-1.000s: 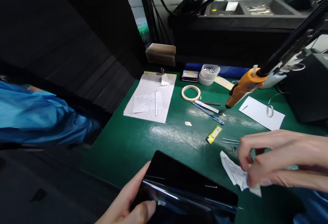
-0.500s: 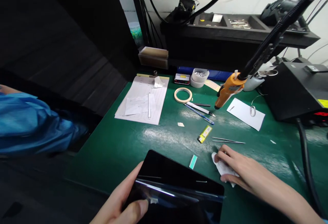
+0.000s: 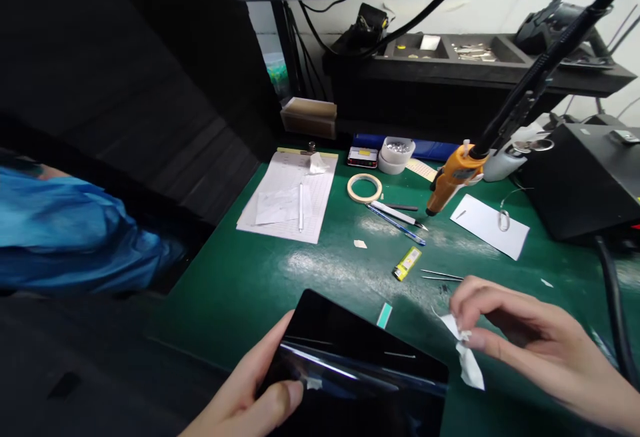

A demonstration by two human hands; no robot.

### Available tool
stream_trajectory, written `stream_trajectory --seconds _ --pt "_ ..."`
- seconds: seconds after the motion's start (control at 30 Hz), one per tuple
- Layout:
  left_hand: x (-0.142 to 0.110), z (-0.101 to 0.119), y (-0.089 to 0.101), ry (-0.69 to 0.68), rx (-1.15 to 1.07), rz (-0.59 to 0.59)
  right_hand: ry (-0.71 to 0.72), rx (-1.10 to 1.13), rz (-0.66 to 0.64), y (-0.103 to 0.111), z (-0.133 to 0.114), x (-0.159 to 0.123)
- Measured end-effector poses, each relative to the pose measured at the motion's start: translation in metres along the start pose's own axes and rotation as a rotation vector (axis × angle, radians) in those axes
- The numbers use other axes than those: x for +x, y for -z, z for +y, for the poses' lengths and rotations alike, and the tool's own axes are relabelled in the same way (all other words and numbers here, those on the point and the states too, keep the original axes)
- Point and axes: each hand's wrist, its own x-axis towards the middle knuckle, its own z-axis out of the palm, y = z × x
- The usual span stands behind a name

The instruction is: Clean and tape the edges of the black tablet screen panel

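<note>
A black, glossy flat panel like a tablet (image 3: 370, 370) is tilted at the bottom of the view, its lower part cut off by the frame edge. My left hand (image 3: 260, 383) is closed on its left edge, thumb on the shiny face. Off the panel's right side, my right hand (image 3: 530, 337) pinches a crumpled white tissue (image 3: 470, 365) above the green table. Metal tweezers (image 3: 440, 276) lie just behind my right fingers. Behind the panel's far edge rests a small teal-and-white strip (image 3: 385, 315), with a yellow lighter (image 3: 407, 263) farther back.
An orange electric screwdriver (image 3: 453, 180) hangs over the green table (image 3: 320, 270). Behind are a clipboard with papers (image 3: 280, 190), a tape roll (image 3: 365, 188), pens (image 3: 397, 223) and a tub of small metal parts (image 3: 397, 150). A black box (image 3: 590, 177) stands right. A person's blue sleeve (image 3: 75, 230) shows left.
My right hand has lifted the white tissue off the table, pinching it now. The view has shifted slightly; my left hand keeps hold of the panel.
</note>
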Motion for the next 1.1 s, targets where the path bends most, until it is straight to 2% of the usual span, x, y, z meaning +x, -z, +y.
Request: stream_trajectory --seconds 0.1,0.23,0.37,0.43,0.53,0.7,0.87,1.0,1.1 --pt "0.000 0.003 0.001 -0.028 0.015 -0.095 0.035 -0.024 -0.103 -0.007 -0.016 0.017" --pt "0.003 0.007 0.001 -0.092 -0.008 -0.234 0.008 -0.049 -0.282 -0.016 -0.020 0.034" --pt "0.007 0.014 -0.002 -0.164 -0.037 -0.345 0.003 -0.020 -0.316 -0.016 -0.012 0.038" --pt "0.008 0.020 -0.003 -0.192 -0.016 -0.364 0.008 -0.021 -0.322 -0.013 -0.007 0.038" --pt "0.006 0.031 -0.006 -0.207 -0.006 -0.411 -0.032 -0.039 -0.401 -0.010 0.001 0.040" --pt "0.004 0.042 -0.008 -0.253 -0.005 -0.450 -0.063 -0.031 -0.454 -0.017 0.005 0.052" --pt "0.005 0.042 -0.006 -0.222 0.034 -0.438 0.016 -0.010 -0.486 -0.037 -0.017 0.078" --pt "0.009 0.043 -0.006 -0.261 0.109 -0.468 0.024 0.020 -0.531 -0.058 -0.043 0.106" --pt "0.009 0.044 -0.006 -0.256 0.111 -0.482 0.063 0.055 -0.547 -0.073 -0.049 0.121"
